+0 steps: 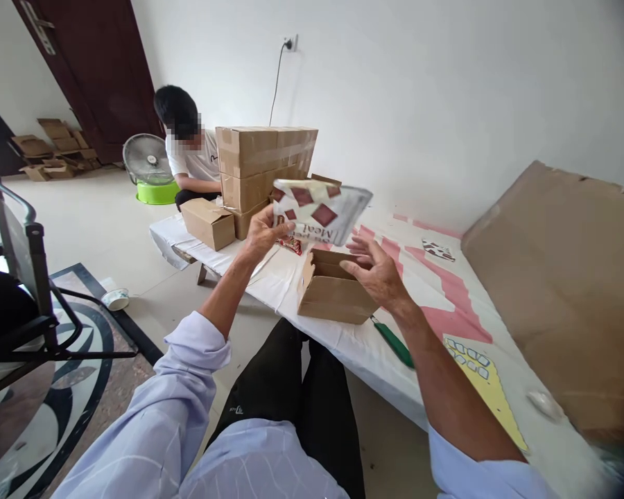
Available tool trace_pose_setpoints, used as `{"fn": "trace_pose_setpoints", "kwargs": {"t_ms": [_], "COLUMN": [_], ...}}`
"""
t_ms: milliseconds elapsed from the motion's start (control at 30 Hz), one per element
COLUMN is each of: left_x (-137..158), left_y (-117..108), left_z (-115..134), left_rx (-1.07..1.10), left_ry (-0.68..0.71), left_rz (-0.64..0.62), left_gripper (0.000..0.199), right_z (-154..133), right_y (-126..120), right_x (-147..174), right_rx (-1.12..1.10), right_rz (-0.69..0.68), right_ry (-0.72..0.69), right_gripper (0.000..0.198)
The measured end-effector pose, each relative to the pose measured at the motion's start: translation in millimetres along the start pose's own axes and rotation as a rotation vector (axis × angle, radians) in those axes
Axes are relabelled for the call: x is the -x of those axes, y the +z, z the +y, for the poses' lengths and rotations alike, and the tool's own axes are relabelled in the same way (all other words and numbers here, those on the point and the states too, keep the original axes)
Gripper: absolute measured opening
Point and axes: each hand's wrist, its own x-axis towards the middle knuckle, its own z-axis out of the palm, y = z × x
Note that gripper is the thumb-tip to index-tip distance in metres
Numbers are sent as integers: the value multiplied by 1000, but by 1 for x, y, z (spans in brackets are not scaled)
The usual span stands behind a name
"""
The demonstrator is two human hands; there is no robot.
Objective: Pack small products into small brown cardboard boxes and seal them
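Left hand [263, 232] pinches the printed pouch [322, 211] at its left end, long axis running crosswise toward the right; right hand [377, 270], fingers loosely spread, sits just below the pouch's free end and nearer the open carton [338, 298] (whether touching, I cannot tell), which lies beneath the pouch on the cloth-covered table [263, 284].

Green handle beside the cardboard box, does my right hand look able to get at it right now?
Probably yes: the right hand seems to hold nothing, and the green handle lies between the cardboard box and the right forearm, with nothing seen on top of it.
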Motion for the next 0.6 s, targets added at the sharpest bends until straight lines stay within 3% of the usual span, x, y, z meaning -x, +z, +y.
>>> {"fn": "trace_pose_setpoints", "kwargs": {"t_ms": [133,300,433,600], "left_x": [-8,-2,14,43], "left_y": [-45,-93,-106,-106], "left_z": [1,-11,-31,-48], "left_rx": [-10,-37,-51,-41], "left_ry": [55,8,-62,-153], "left_rz": [247,424,479,489], "left_gripper": [52,57,59,56], "right_z": [29,54,53,51], "right_y": [-31,-53,-54,-53], "right_x": [16,37,48,61], "right_rx": [455,687,743,760], "right_rz": [-168,-295,-328,-329], "right_ry": [21,-2,-24,-1], "right_gripper": [44,35,25,24]}}
